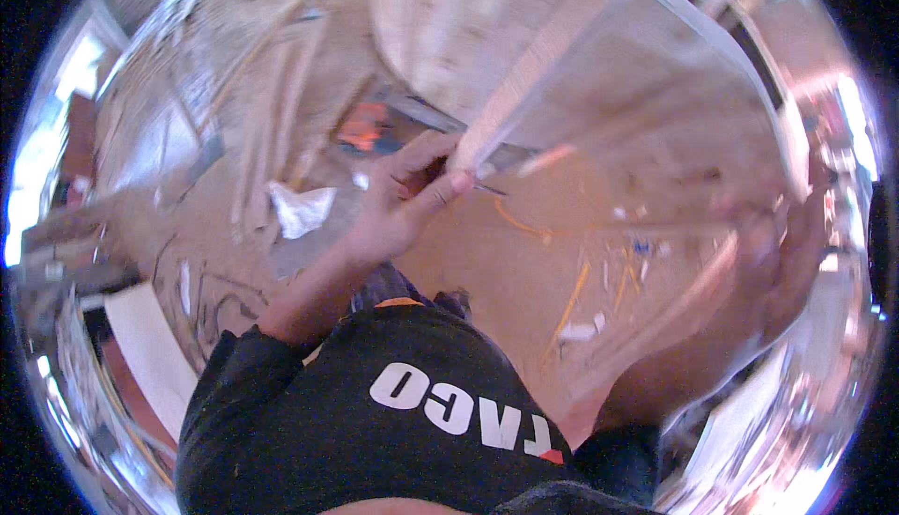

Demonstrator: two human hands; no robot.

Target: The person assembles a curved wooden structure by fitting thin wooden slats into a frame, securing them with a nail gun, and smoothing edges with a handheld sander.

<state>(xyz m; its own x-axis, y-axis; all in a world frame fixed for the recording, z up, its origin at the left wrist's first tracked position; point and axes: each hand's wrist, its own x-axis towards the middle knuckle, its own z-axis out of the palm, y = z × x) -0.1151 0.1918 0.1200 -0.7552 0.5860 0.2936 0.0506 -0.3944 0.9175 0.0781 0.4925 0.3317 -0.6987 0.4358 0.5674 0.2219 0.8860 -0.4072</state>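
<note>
My left hand (407, 201) is closed around the near end of a long, narrow wooden board (529, 84). The board slants away from me, up and to the right, and its far end leaves the top of the view. Far out to the right, my right hand (773, 248) is smeared by motion. It is close to the lower end of a pale strip (791, 145) with a dark edge; whether the fingers touch that strip is too blurred to tell.
Below lies a brown floor (487, 262) strewn with scraps. An orange object (363, 126) sits beyond my left hand, with a crumpled white piece (302, 208) nearer. Thin yellow strips (576, 300) lie at centre right. Long boards (290, 103) run along the left.
</note>
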